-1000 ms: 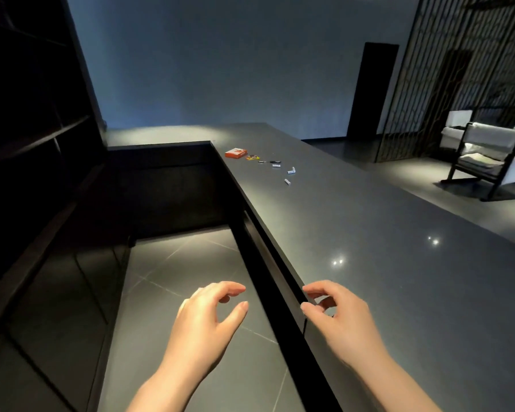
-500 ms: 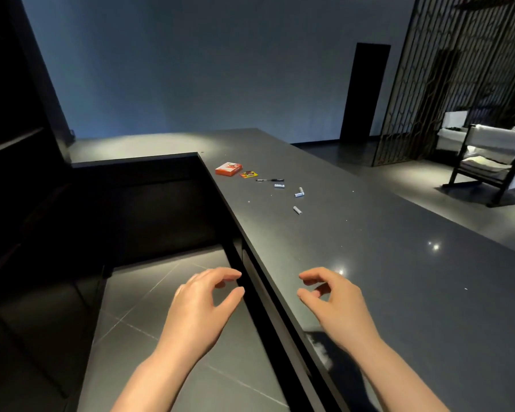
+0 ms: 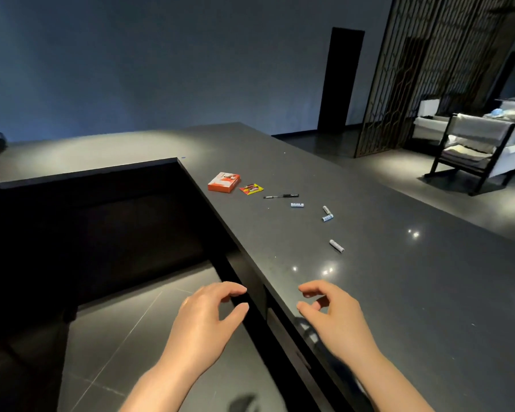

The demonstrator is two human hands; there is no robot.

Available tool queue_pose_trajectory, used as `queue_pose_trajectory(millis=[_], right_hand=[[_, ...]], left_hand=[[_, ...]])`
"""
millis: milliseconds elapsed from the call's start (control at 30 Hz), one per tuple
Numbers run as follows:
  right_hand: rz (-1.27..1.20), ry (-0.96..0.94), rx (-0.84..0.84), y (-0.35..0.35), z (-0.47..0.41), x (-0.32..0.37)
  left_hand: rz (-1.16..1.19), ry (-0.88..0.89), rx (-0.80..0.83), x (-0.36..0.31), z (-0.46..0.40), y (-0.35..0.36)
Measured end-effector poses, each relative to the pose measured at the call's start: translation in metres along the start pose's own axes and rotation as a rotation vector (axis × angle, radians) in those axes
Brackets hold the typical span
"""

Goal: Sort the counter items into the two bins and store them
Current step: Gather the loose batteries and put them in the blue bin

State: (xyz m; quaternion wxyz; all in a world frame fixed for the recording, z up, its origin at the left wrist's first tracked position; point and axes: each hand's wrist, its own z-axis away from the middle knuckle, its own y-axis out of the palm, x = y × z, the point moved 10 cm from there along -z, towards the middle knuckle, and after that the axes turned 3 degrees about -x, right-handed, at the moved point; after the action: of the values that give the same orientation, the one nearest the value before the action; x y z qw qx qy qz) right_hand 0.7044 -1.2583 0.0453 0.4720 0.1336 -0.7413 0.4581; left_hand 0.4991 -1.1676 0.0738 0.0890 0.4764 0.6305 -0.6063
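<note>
On the dark counter (image 3: pixel 399 292) ahead lie an orange box (image 3: pixel 223 182), a small red and yellow battery pack (image 3: pixel 251 189), a black pen (image 3: pixel 281 196) and several loose batteries, the nearest one grey (image 3: pixel 336 245). My left hand (image 3: pixel 204 325) hovers over the floor left of the counter edge, fingers loosely curled, holding nothing. My right hand (image 3: pixel 336 319) hovers over the counter's near edge, also loosely curled and empty. Both hands are well short of the items. No bins are in view.
The counter turns in an L toward the back left (image 3: pixel 87 153). Dark cabinet fronts (image 3: pixel 286 328) run under its edge, with tiled floor (image 3: pixel 125 337) to the left. A chair (image 3: pixel 476 150) and a lattice screen (image 3: pixel 428 69) stand at the far right.
The view has moved forward along the counter, so the items appear nearer and larger. Both hands keep the same loose pose and hold nothing.
</note>
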Motion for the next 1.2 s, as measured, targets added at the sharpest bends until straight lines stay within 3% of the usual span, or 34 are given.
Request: queue_pose_trajectory(millis=[167, 367, 533, 700, 1033, 1200], right_hand=[[0.023, 0.047, -0.081, 0.032, -0.060, 0.010], [0.111, 0.150, -0.236, 0.016, -0.125, -0.037], [0.327, 0.270, -0.380, 0.003, -0.186, -0.091], [0.570, 0.430, -0.400, 0.002, -0.232, -0.131], [0.585, 0.527, -0.363, -0.001, -0.253, -0.162], [0.375, 0.617, -0.514, -0.004, -0.270, -0.168]], left_hand=[[0.025, 0.071, 0.096, 0.030, -0.086, 0.010], [0.068, 0.160, 0.237, 0.044, -0.164, 0.065], [0.049, 0.243, 0.251, 0.043, -0.240, 0.096], [-0.010, 0.302, 0.334, 0.038, -0.315, 0.140], [0.091, 0.287, 0.419, 0.051, -0.411, 0.238], [0.017, 0.482, 0.528, 0.036, -0.468, 0.286]])
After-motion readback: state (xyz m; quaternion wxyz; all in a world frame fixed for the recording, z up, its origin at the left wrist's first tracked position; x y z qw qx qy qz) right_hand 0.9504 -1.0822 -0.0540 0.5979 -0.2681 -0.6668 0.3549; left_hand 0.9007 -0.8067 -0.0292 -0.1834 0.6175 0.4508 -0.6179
